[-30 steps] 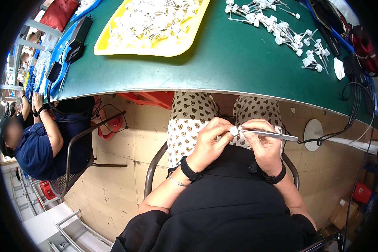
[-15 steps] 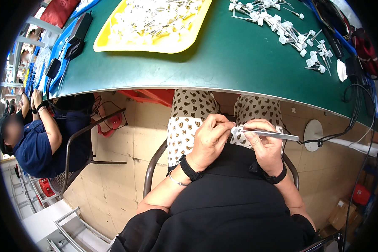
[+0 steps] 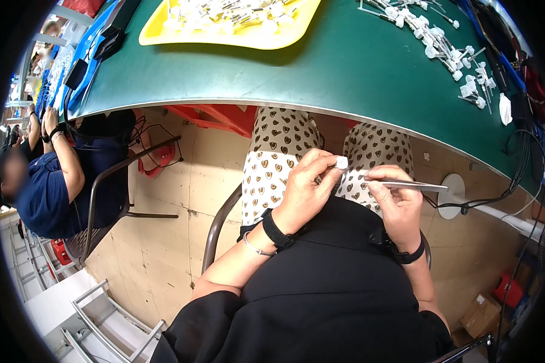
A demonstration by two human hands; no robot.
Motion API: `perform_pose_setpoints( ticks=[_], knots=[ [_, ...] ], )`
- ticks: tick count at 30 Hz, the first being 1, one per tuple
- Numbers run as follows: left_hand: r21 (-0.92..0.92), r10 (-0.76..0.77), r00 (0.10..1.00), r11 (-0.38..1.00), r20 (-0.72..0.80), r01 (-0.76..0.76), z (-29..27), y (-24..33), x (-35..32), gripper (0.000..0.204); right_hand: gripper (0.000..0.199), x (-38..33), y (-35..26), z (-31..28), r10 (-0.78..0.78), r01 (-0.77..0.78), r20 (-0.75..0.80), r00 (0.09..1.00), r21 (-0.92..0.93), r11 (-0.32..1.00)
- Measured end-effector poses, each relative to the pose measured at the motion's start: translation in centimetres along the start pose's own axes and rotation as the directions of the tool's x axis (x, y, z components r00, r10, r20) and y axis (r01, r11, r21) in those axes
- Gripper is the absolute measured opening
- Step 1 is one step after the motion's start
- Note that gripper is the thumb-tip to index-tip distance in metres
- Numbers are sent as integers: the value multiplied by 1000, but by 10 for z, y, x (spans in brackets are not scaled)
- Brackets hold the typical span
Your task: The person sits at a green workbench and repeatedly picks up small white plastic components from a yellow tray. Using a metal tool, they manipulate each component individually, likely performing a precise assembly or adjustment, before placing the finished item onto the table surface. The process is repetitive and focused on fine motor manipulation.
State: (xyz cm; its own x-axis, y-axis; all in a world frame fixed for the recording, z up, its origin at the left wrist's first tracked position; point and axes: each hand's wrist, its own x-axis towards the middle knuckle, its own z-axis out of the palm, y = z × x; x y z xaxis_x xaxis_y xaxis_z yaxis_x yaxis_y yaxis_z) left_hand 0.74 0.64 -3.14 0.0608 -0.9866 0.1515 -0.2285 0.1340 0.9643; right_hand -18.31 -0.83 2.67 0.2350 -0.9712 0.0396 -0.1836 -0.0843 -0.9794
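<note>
Above my lap, my left hand (image 3: 312, 184) pinches a small white plastic piece (image 3: 342, 162) between thumb and fingertips; only its end shows. A little to the right, my right hand (image 3: 396, 196) grips a pair of metal tweezers (image 3: 415, 184), whose back end sticks out to the right. The tweezer tips point toward the white piece and are apart from it. Whether the tips hold anything is too small to tell.
On the green table (image 3: 224, 81) stands a yellow tray (image 3: 218, 41) heaped with white-and-metal parts. Similar parts (image 3: 436, 45) lie loose at the right. Black cables (image 3: 518, 169) hang by the table's right side. A co-worker (image 3: 48, 187) sits at the left.
My hands have moved apart. The tweezers have drawn back to the right from the white piece, which stays in my left fingers. The view has shifted slightly.
</note>
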Motion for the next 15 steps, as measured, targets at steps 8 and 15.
perform_pose_setpoints(
  ticks=[8, 15],
  knots=[
    [-10, -3, 999, 1000, -53, 2, -2, 2, 1, 16, 16, 4, -4, 4, -103, 100, 118, 988, 33, 994],
    [6, 47, 998, 999, -33, -47, 0, 2, 2, 11, 16, -3, -7, 6, 63, -76, 111, 992, 117, 990]
  ],
)
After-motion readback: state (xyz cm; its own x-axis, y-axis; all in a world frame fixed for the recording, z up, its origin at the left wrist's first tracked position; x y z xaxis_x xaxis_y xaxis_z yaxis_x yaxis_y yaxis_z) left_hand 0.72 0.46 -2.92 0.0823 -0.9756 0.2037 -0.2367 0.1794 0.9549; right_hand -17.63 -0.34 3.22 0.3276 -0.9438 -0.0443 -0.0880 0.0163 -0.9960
